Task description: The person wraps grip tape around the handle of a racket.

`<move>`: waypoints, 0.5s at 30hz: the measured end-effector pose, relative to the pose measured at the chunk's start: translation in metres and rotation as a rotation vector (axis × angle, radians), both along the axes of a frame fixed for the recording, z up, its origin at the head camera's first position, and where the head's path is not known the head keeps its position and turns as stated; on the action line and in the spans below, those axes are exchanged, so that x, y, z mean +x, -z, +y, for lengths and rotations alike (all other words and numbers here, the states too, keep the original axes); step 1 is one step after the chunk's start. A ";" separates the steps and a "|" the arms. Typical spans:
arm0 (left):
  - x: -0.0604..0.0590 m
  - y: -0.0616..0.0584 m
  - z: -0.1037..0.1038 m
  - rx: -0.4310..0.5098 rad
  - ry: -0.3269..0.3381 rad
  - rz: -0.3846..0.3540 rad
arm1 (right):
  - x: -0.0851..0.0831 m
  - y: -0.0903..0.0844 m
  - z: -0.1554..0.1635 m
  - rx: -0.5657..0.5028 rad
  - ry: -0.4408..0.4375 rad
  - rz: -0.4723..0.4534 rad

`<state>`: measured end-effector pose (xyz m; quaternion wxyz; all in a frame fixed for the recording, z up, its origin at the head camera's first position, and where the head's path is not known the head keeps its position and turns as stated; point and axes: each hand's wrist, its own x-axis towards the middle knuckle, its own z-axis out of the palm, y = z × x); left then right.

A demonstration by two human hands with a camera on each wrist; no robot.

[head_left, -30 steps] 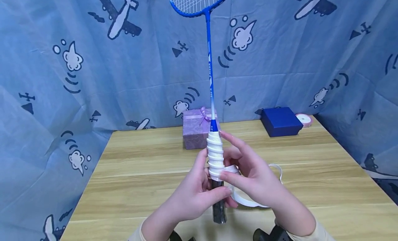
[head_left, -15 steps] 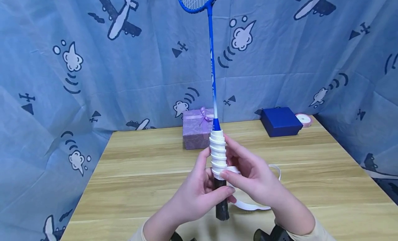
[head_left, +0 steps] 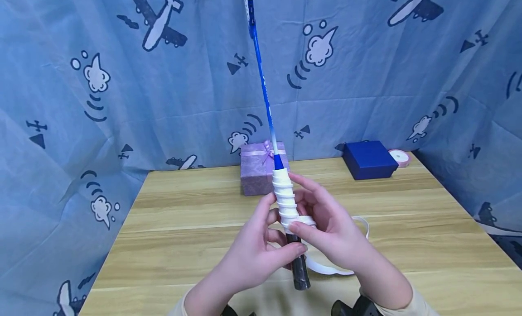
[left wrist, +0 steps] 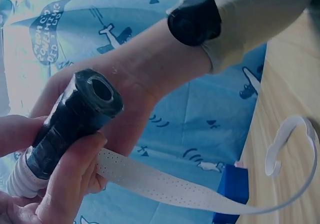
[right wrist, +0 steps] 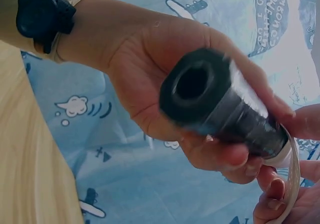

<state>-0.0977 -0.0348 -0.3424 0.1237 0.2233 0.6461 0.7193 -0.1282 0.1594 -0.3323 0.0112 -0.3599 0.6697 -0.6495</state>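
A blue badminton racket (head_left: 265,89) stands tilted, its head turned edge-on and cut off at the top of the head view. Ridged white grip tape (head_left: 284,193) winds round the upper handle; the lower handle (head_left: 299,273) is black with a hollow butt (right wrist: 192,83). My left hand (head_left: 257,243) holds the handle, thumb across the black part just under the windings. With thumb and fingers my right hand (head_left: 332,230) pinches the tape at the lowest turn. From there a loose perforated tape strip (left wrist: 160,186) trails away and curls near the table.
On the wooden table (head_left: 183,216), a purple gift box (head_left: 257,173) with a bow stands behind the racket. Further right are a dark blue box (head_left: 369,160) and a pink ribbon roll (head_left: 399,157). A blue patterned curtain (head_left: 183,103) hangs behind.
The racket has rotated about its shaft, from strings showing to edge-on. Its top has leaned left and its butt has swung right. Both hands stay at nearly the same place.
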 end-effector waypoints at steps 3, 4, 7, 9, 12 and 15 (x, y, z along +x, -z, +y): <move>0.000 -0.001 0.000 0.048 0.030 -0.039 | 0.000 0.000 0.001 -0.025 -0.038 -0.010; -0.001 -0.001 0.000 0.059 0.036 -0.036 | -0.001 0.000 0.001 -0.033 -0.050 -0.006; -0.001 0.000 0.001 0.092 0.051 -0.014 | -0.001 0.000 0.001 -0.054 -0.090 0.014; -0.002 0.001 0.002 0.110 0.059 -0.004 | -0.001 0.001 0.001 -0.055 -0.103 0.021; -0.002 0.003 0.002 0.132 0.075 0.008 | 0.000 0.001 0.002 -0.050 -0.105 0.021; -0.002 0.006 0.002 0.163 0.112 0.021 | 0.000 0.002 0.003 -0.058 -0.109 0.037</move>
